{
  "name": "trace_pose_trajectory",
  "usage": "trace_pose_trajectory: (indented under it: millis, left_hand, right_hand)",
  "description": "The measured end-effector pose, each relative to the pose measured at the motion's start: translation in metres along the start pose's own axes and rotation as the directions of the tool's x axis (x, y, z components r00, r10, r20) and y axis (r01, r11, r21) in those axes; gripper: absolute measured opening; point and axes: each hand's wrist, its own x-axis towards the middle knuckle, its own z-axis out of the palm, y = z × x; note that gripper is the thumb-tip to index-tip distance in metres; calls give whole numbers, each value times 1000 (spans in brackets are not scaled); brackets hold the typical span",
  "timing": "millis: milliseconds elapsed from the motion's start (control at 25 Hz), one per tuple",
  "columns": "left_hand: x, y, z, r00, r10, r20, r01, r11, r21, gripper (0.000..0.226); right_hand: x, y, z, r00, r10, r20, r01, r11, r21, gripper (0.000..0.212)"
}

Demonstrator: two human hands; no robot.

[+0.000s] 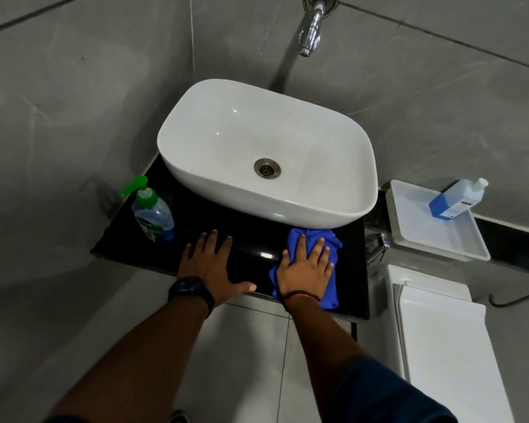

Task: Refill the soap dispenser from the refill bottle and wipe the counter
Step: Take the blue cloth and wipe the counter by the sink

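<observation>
Your right hand [307,265] lay flat with fingers spread, pressing the blue cloth [329,296] near the counter's [251,239] front right corner. Your left hand [209,264] lay flat too, holding nothing. The soap dispenser [153,213] stood at the left edge, and the refill bottle [457,199] sat in the white tray [440,242]. I think you needed to press evenly and wipe slowly left without bumping the dispenser.

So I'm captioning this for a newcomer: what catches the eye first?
The white basin fills the centre, on a black counter. In front of it the right hand presses a blue cloth flat, the left hand rests on bare counter. A green-pump soap dispenser stands left; a blue refill bottle sits in a white tray at right.
</observation>
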Motion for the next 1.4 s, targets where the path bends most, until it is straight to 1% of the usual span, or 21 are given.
trace_pose_trajectory:
  millis: [80, 120, 160, 200, 240, 320, 360, 400, 440, 520, 600, 680, 760, 800, 880, 960, 1080, 1120, 1200, 1280, 1400]
  left_hand:
    - [-1, 1, 1, 1000, -5, -7, 5, 1000, 3, 115]
    - [-1, 1, 1, 1000, -12, -14, 12, 1000, -6, 116]
    - [-2, 2, 2, 999, -23, -23, 23, 1000, -21, 116]
    - [-3, 2, 2, 999, -38, -32, 37, 999, -33, 117]
    - [-4, 2, 1, 998, -53, -38, 52, 998, -37, 117]
    - [-6, 6, 2, 996, -74, -48, 72, 996, -42, 116]
    - [-6, 8, 3, 996, -78, -51, 75, 996, -51, 115]
    - [-6, 9, 3, 996, -81, -45, 78, 995, -58, 115]
    - [-5, 10, 2, 996, -84, -32, 82, 995, -61, 114]
    - [-3, 12, -2, 997, -78, 15, 79, 995, -65, 109]
    - [0, 20, -5, 999, -26, 35, 28, 997, -69, 100]
    - [3, 39, -10, 998, 62, 16, -59, 991, -116, 89]
    - [8, 70, -17, 986, 168, -1, -163, 959, -233, 80]
    - [12, 89, -21, 972, 236, -17, -231, 933, -275, 78]
    - [21, 131, -30, 931, 362, -48, -358, 879, -315, 75]
    - [35, 179, -42, 888, 453, -80, -452, 828, -332, 72]
    - [60, 255, -45, 825, 552, -119, -553, 748, -366, 66]
    - [70, 279, -41, 815, 568, -115, -565, 733, -379, 64]
    - [98, 319, -28, 816, 572, -78, -557, 743, -371, 64]
    - [142, 361, -8, 847, 531, -18, -501, 788, -357, 72]
    - [214, 409, 30, 896, 442, 53, -397, 848, -350, 74]
  right_hand:
    - [-4, -3, 1, 1000, -23, 5, 23, 1000, -1, 61]
    - [-7, -3, 1, 998, -65, 6, 65, 998, 0, 61]
    - [-12, -3, 2, 989, -145, 10, 145, 989, 2, 62]
    - [-17, -2, 4, 965, -261, 18, 261, 965, 10, 61]
    - [-22, 0, 6, 921, -388, 33, 388, 921, 29, 61]
    - [-25, 14, 2, 808, -586, 65, 581, 810, 77, 60]
    - [-20, 23, -2, 764, -640, 80, 635, 768, 85, 58]
    - [-14, 32, -5, 740, -667, 94, 661, 745, 83, 56]
    - [-9, 43, -8, 739, -667, 101, 662, 745, 80, 54]
    - [-3, 61, -12, 804, -591, 65, 581, 804, 128, 51]
    - [-1, 76, -18, 880, -474, -22, 462, 844, 272, 48]
    - [0, 85, -28, 937, -333, -108, 345, 824, 450, 42]
    - [5, 92, -44, 983, -135, -127, 184, 770, 610, 34]
    - [10, 96, -55, 993, -41, -111, 107, 718, 687, 30]
    - [20, 106, -78, 993, 96, -68, -1, 579, 815, 25]
    - [39, 127, -105, 970, 233, -65, -54, 473, 880, 22]
    - [83, 175, -140, 912, 399, -93, -75, 386, 920, 25]
    - [102, 193, -148, 897, 430, -100, -79, 379, 922, 25]
    - [138, 221, -159, 890, 442, -111, -77, 387, 919, 24]
    - [187, 254, -160, 903, 415, -112, -74, 407, 911, 22]
    - [265, 301, -147, 940, 331, -86, -94, 492, 866, 22]
